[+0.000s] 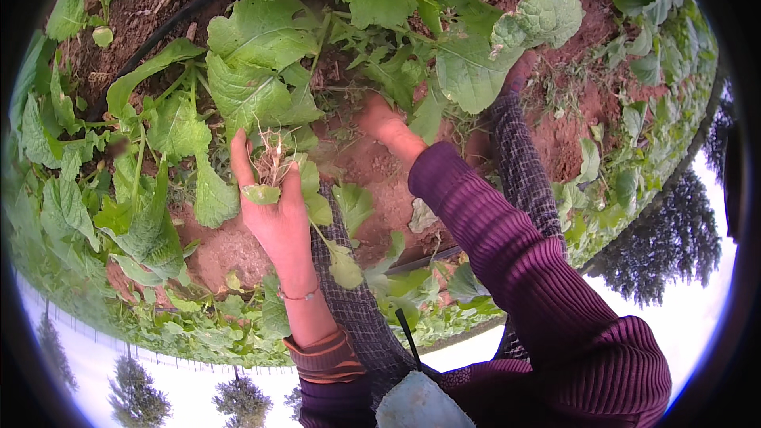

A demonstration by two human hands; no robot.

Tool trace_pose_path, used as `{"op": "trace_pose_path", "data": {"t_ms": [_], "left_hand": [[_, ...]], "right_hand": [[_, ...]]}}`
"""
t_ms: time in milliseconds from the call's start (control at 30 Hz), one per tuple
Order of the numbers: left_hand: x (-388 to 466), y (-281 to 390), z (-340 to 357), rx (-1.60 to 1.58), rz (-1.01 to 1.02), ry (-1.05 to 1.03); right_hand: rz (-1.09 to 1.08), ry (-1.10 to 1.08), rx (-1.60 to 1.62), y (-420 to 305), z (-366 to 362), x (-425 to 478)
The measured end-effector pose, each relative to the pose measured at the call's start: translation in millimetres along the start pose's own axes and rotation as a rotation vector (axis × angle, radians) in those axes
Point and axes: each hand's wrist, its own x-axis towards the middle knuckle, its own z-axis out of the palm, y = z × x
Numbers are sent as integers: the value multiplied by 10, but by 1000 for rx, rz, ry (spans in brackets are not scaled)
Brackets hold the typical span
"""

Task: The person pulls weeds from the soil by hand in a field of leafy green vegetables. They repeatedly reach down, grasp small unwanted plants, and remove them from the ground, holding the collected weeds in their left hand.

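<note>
A small tuft of uprooted plants with pale, stringy roots (274, 160) is held in my left hand (269, 223), between the thumb and fingers. Small green leaves hang from that hand on thin stems, one leaf (345, 267) dangling below the wrist. My right hand (380, 119) reaches down to the ground among low weeds (339, 98). Its fingertips are blurred and partly hidden by the greenery, so its grip is unclear. Broad, lobed leaves of a leafy crop (252, 92) stand just beyond both hands.
A black irrigation hose (154, 38) runs along the reddish soil (223, 255) at upper left. Large leaves (475, 65) overhang the right hand. My legs in checked trousers (526, 160) straddle this patch, with a bare foot (520, 71) on the soil. Loose weeds (556, 95) lie to the right.
</note>
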Motion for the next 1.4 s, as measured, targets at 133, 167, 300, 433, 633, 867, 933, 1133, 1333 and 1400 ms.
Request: {"op": "trace_pose_path", "data": {"t_ms": [133, 167, 300, 433, 633, 867, 933, 1133, 1333, 1400], "left_hand": [[18, -113, -221, 116, -4, 56], [19, -70, -220, 112, -10, 54], [40, -76, -202, 84, -42, 48], [48, -114, -218, 69, -10, 59], [74, -138, -208, 67, 5, 51], [94, -168, -338, 33, -36, 72], [105, -135, -279, 59, -17, 58], [74, -10, -135, 87, -92, 27], [111, -99, -217, 174, -22, 20], [100, -53, -71, 166, 4, -22]], "right_hand": [[303, -80, 727, -645, 260, -125], [86, 88, 305, -521, 422, -8], [42, 233, -107, -416, 751, 42], [221, 135, 34, -571, 603, -47], [161, -105, -246, -787, 397, 13], [-113, -640, -464, -699, 30, -427], [-123, -583, -524, -423, -29, -450], [379, -192, 820, -355, 388, -408], [742, -99, 1675, -1074, 664, 75], [430, -83, 1738, -553, 920, 300]]}}
